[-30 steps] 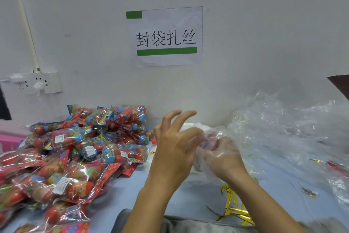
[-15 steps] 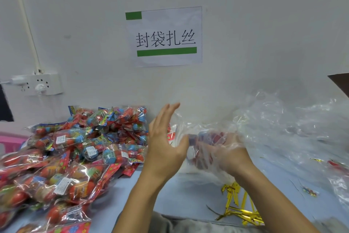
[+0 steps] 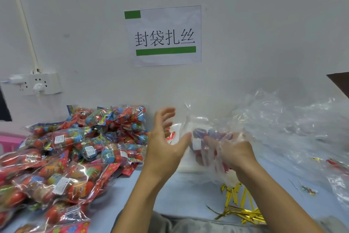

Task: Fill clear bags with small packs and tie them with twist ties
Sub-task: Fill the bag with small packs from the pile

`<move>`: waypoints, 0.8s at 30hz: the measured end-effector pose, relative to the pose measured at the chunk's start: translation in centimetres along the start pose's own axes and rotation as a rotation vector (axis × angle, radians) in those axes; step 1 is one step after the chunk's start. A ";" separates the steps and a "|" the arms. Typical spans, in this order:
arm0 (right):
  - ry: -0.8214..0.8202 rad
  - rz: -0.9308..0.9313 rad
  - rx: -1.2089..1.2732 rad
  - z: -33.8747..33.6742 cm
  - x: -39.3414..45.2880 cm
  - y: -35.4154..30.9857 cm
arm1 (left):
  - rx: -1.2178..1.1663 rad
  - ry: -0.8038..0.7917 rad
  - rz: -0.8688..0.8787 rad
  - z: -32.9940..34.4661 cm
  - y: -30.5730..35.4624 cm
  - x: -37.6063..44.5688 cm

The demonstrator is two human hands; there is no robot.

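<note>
My right hand (image 3: 234,154) is inside a clear bag (image 3: 188,119) and grips small red and blue packs (image 3: 200,137) there, above the table. My left hand (image 3: 164,145) is raised beside the bag's left side with fingers spread and straight; its thumb touches the bag's plastic. A big pile of small colourful packs (image 3: 75,149) lies on the left of the table. Gold twist ties (image 3: 243,210) lie near the front edge, under my right forearm.
A loose heap of clear bags (image 3: 294,128) fills the right side. The blue table (image 3: 188,195) runs up to a white wall with a paper sign (image 3: 164,36) and a power socket (image 3: 37,83). A pink basket (image 3: 9,138) shows at far left.
My left hand has let go of the bag's mouth and opened, fingers spreading upward. The right hand with the packs has pushed slightly further into the bag and to the right.
</note>
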State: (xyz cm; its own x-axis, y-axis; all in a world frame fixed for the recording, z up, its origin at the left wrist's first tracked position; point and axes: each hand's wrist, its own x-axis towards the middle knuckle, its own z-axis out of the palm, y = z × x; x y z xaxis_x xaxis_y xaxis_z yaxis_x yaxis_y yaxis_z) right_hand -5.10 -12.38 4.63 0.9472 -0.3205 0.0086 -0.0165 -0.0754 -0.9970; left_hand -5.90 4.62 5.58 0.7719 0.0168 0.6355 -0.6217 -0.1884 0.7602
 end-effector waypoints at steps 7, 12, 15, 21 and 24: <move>-0.105 0.037 0.220 0.1 0.6 0.4 | -0.360 0.121 -0.586 1.3 -1.3 -0.3; -0.228 0.089 0.423 2.1 -0.9 0.0 | -0.620 0.205 -0.594 3.9 -1.6 -1.0; -0.272 0.152 0.593 2.7 -1.0 0.0 | -0.731 0.281 -0.563 4.9 -1.7 -1.0; -0.181 0.142 0.671 2.6 -0.5 0.2 | -0.843 0.258 -0.614 4.8 -2.0 -1.0; -0.175 0.126 0.625 3.0 -0.8 0.1 | -0.890 0.097 -0.624 5.1 -2.0 -1.2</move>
State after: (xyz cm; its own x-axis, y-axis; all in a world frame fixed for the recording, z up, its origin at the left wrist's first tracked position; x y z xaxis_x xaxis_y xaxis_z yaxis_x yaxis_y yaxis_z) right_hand -4.92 -9.30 4.27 0.9891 -0.1286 -0.0715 0.0080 0.5322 -0.8466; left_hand -4.95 -0.02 2.61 0.9952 -0.0528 0.0821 -0.0273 0.6574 0.7530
